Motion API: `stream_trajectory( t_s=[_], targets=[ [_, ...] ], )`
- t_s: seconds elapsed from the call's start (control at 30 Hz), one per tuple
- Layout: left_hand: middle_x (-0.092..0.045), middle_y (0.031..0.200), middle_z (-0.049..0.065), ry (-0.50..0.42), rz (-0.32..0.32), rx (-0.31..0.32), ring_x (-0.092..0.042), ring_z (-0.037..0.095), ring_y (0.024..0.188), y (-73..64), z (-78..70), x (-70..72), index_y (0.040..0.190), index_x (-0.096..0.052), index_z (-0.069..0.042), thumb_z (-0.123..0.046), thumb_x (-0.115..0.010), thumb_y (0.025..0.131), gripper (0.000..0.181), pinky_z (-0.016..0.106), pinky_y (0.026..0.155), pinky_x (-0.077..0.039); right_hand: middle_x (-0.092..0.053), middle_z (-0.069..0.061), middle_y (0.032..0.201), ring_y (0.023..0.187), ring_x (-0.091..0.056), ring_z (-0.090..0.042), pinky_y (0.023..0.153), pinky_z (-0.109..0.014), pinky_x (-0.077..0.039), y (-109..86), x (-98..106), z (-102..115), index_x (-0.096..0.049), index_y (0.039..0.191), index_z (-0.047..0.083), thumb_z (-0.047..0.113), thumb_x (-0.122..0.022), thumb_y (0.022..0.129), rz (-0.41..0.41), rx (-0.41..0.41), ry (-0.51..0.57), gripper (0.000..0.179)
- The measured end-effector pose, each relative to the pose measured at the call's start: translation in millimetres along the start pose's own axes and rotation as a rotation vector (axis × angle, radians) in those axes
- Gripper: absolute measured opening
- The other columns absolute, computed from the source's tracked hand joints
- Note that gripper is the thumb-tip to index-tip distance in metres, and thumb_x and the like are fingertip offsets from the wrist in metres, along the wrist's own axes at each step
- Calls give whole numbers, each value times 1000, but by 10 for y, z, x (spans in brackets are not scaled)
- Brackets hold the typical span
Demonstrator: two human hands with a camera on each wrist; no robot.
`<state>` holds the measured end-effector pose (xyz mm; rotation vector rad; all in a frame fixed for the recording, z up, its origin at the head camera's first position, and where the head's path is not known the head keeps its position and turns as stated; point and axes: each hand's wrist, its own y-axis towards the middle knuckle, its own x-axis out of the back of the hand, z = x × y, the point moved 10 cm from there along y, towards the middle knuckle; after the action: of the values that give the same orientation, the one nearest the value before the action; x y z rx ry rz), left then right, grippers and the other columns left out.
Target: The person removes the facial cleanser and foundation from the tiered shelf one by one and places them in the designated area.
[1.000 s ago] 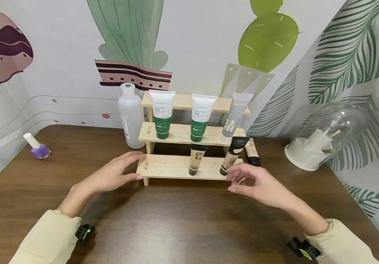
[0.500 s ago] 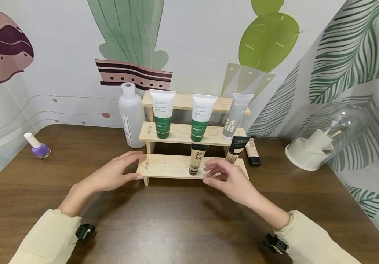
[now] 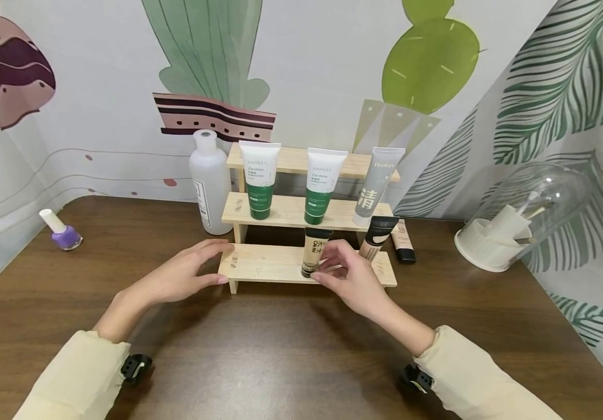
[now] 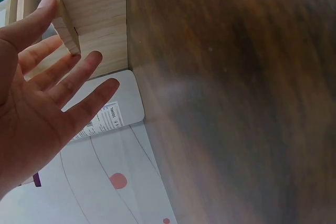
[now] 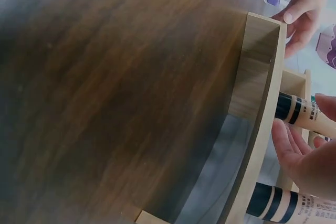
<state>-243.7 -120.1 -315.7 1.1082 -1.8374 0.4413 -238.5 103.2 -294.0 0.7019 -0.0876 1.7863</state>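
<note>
1 small tube: stands cap-down on the bottom shelf.
Right hand: fingers curved beside it; whether pinching, I can't tell.
Left hand: fingers apart, I'd guess steadying that shelf's end.

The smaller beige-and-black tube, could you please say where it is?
In the head view, the smaller beige-and-black tube stands midway along the lowest wooden shelf, just left of the right hand.
</note>
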Motion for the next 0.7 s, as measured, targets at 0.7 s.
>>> stream_trajectory(
  t_s=[0.7],
  targets=[
    [-39, 135, 23, -4, 10, 13, -38, 38, 123, 8, 22, -15, 132, -44, 1, -17, -67, 83, 57, 53, 98, -33, -63, -10, 86, 77, -62, -20, 65, -28, -53, 67, -10, 21, -52, 100, 2, -3, -72, 74, -73, 54, -40, 34]
  ],
)
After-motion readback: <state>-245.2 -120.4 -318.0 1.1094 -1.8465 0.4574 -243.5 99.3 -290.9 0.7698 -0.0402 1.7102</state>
